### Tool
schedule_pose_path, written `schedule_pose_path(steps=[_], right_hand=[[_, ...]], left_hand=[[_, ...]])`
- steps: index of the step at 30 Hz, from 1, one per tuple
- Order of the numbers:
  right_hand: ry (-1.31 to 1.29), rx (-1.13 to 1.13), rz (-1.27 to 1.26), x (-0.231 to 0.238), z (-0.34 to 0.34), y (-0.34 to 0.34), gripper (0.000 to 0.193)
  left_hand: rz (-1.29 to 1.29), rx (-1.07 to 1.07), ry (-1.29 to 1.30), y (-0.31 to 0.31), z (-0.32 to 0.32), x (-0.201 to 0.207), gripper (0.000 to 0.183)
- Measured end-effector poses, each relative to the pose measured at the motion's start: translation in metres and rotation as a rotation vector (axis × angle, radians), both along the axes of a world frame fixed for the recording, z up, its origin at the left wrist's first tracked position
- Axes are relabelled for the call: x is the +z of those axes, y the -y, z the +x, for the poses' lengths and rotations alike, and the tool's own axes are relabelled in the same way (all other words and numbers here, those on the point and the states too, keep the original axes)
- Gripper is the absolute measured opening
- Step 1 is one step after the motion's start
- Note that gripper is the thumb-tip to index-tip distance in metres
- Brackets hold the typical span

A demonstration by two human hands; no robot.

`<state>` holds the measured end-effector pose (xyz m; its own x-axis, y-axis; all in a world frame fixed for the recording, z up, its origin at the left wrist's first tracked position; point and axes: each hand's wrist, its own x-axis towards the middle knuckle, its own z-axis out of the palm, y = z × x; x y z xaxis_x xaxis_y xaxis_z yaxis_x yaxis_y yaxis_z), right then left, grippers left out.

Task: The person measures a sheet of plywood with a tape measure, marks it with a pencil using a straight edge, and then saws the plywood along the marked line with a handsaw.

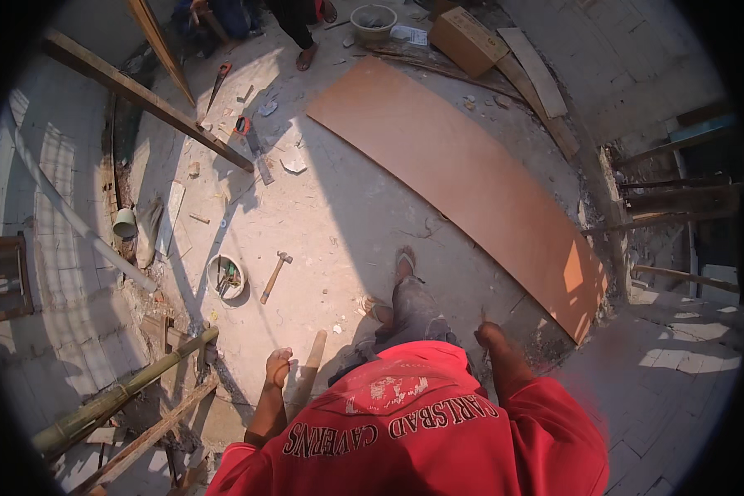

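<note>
My left hand (279,368) hangs low at my left side with its fingers curled; whether anything is inside them is hidden. Beside it a tan length of wood (312,357) shows against the floor. Off to my right, my right hand (489,335) is closed, and a small thin shape juts from its top, too blurred to name. A large reddish-brown board (450,169) lies on the floor ahead and to the right, apart from my hands. A hammer (274,278) with a wooden handle rests ahead of my left hand. Left of it stands a white bucket (212,277) with tools inside.
Two handsaws, one orange-handled (221,76) and one red-handled (253,142), lie farther ahead. A wooden post (149,101) slants across the far left. Bamboo poles (132,384) lean at lower left. A cardboard box (469,40) and another person's legs (296,29) are at the back.
</note>
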<state>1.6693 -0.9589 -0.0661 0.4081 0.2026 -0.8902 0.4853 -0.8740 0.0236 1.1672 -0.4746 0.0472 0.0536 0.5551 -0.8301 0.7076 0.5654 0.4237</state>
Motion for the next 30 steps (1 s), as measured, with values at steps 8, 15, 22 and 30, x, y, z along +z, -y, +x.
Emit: schedule_pose_path(steps=[8, 15, 22, 30], right_hand=[[-0.111, -0.544, 0.435, -0.007, -0.057, 0.129, 0.045], [-0.039, -0.444, 0.409, 0.085, 0.155, 0.026, 0.056], [-0.488, -0.263, 0.632, 0.145, 0.072, -0.043, 0.068], [-0.360, -0.847, 0.814, 0.117, -0.037, -0.050, 0.085]], left_hand=[[-0.001, -0.414, 0.074, 0.046, 0.266, -0.002, 0.033], [0.022, -0.717, 0.286, 0.145, 0.429, 0.003, 0.039], [-0.113, -0.790, 0.045, 0.087, 0.377, -0.012, 0.029], [-0.067, -0.708, -0.186, -0.087, 0.264, -0.028, 0.030]])
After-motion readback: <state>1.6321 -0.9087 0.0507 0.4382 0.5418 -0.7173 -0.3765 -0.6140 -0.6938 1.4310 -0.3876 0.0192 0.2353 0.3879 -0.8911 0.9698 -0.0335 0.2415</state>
